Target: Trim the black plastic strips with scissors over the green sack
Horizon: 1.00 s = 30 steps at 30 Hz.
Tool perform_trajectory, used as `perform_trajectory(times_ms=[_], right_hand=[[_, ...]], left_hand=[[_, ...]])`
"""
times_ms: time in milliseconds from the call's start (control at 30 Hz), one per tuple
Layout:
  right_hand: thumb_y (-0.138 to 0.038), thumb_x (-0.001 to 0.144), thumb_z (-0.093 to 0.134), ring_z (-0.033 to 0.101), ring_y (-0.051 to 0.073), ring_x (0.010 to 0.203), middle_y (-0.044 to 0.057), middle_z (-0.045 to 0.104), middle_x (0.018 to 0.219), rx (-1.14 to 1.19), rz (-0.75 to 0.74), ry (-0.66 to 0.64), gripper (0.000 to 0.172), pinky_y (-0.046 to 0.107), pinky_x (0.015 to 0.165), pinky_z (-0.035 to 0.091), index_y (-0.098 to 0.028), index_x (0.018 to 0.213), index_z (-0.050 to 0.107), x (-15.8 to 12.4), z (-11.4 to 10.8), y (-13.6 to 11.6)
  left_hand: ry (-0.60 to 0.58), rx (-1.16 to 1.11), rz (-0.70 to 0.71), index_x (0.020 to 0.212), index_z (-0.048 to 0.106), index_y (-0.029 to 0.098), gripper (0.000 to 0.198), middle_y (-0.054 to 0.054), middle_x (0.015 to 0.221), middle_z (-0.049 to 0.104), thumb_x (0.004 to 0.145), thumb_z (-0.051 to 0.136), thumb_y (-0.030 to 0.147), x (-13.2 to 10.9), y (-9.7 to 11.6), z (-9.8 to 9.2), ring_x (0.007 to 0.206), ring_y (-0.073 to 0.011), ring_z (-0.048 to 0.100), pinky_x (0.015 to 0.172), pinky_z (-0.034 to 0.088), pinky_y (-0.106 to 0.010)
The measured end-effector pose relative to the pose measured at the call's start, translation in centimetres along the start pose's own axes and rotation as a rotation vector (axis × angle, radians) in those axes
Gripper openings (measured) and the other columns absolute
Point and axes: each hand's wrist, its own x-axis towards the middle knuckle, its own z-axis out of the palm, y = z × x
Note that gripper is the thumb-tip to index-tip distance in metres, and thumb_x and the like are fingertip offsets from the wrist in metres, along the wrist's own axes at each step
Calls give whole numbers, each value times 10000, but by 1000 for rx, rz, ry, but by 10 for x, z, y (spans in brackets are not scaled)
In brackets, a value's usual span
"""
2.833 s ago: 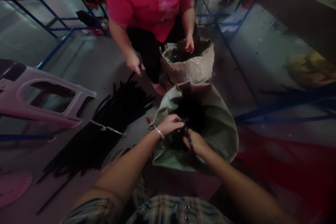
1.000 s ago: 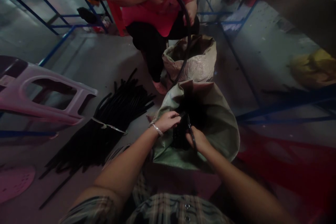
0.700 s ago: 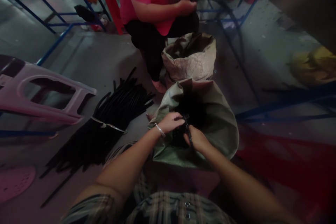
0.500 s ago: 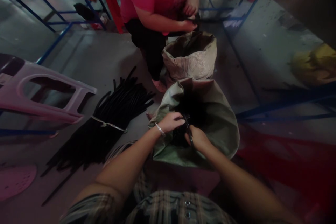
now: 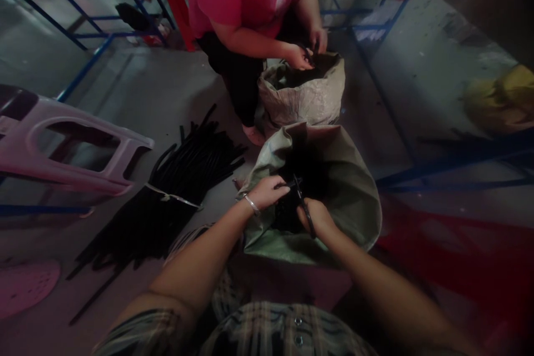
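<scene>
In the head view, the left hand (image 5: 267, 192) and right hand (image 5: 317, 218) close their fingers on a black rubber strip (image 5: 306, 216), held just above the dark heap (image 5: 302, 167) in a green woven sack (image 5: 354, 200). A bundle of black strips (image 5: 175, 206) lies on the floor (image 5: 175, 83) beside the sack.

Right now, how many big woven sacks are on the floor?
2. A green woven sack lies open under the left hand and right hand; a tan woven sack stands just beyond it, before a co-worker. More may be hidden out of view.
</scene>
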Motion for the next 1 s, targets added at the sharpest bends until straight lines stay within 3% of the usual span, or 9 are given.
perform_trajectory(times_ms=[333, 533, 833, 1000], right_hand=[[-280, 773, 482, 492, 110, 527, 31, 592, 606, 90, -3, 7, 196, 209, 509, 322, -163, 650, 579, 2, 2, 2], [-328, 802, 456, 503, 118, 535, 25, 573, 593, 130, 54, 4, 253, 210, 500, 328, -173, 627, 553, 3, 4, 7], [-277, 836, 460, 570, 142, 692, 66, 649, 822, 42, -3, -69, 161, 224, 607, 352, -164, 890, 563, 0, 3, 2], [-292, 837, 478, 566, 141, 690, 72, 643, 841, -15, -8, -126, 170, 227, 589, 327, -163, 934, 533, -2, 1, -4]], left_hand=[[10, -21, -11, 759, 607, 137, 211, 36, 528, 499, 791, 531, 331, 0, 6, -3, 446, -71, 449, 454, 348, -184], [-15, -155, -57, 740, 576, 144, 208, 34, 545, 513, 773, 557, 348, 1, 3, -1, 427, -69, 460, 416, 342, -178], [16, -385, -140, 797, 569, 127, 169, 15, 635, 554, 754, 594, 289, 2, 9, 1, 451, -45, 468, 404, 331, -147], [-37, -357, -130, 820, 593, 110, 164, 16, 613, 551, 753, 580, 259, 1, 11, 8, 455, -54, 475, 428, 355, -163]])
